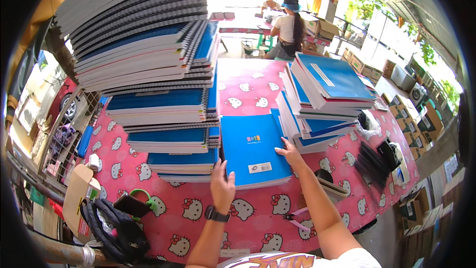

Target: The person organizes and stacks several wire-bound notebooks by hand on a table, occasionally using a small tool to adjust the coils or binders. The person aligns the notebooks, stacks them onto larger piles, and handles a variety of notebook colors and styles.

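A blue spiral-bound notebook [255,144] lies on top of a low stack in the middle of the table, with small coloured lettering and a white label on its cover. My left hand [223,184] is beside its lower left edge, fingers stretched out and apart. At the right edge, my right hand [291,155] has its thumb over the cover and its fingers along the side. To the left towers a tall pile of spiral-bound notebooks [163,101], their covers and bindings alternating. A shorter pile of blue-covered books [332,77] stands to the right.
A pink cartoon-cat tablecloth [248,243] covers the table. Pliers [292,217], black binding strips [372,168] and a plastic bag [368,125] lie right. A black backpack [116,231] and open carton [82,193] sit left. Beyond, a person [290,27] sits by another table.
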Tool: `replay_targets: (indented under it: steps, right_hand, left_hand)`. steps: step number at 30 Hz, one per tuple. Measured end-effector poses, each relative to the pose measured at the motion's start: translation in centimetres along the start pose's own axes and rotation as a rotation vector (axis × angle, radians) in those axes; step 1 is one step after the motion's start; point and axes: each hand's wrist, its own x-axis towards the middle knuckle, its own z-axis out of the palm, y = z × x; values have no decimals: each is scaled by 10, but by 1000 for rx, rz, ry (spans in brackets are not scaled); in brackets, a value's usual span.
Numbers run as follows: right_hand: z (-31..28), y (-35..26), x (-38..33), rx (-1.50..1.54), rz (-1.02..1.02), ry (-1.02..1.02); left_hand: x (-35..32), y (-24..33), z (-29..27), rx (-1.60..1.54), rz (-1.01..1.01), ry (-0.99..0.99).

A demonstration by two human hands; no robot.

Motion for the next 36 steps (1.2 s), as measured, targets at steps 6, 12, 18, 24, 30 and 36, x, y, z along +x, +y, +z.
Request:
replay_targets:
  steps: [6,12,18,24,30,36]
  right_hand:
    - [12,-6,-37,429,85,29]
    - [26,-10,-36,508,95,62]
    - [24,-12,-32,587,74,-48]
    - [20,6,-48,631,-9,-84]
    - [51,18,-79,315,-81,157]
    - [55,17,-82,241,-91,192]
  left_hand:
    - [-46,16,0,-909,-692,103]
    - [-24,-19,7,-892,-557,62]
    - [-20,-16,8,-948,-588,78]
    - [-18,-22,7,-1010,-591,135]
    - [-6,-20,3,-1065,-772,-4]
    - [-7,-27,1,-1026,-760,7]
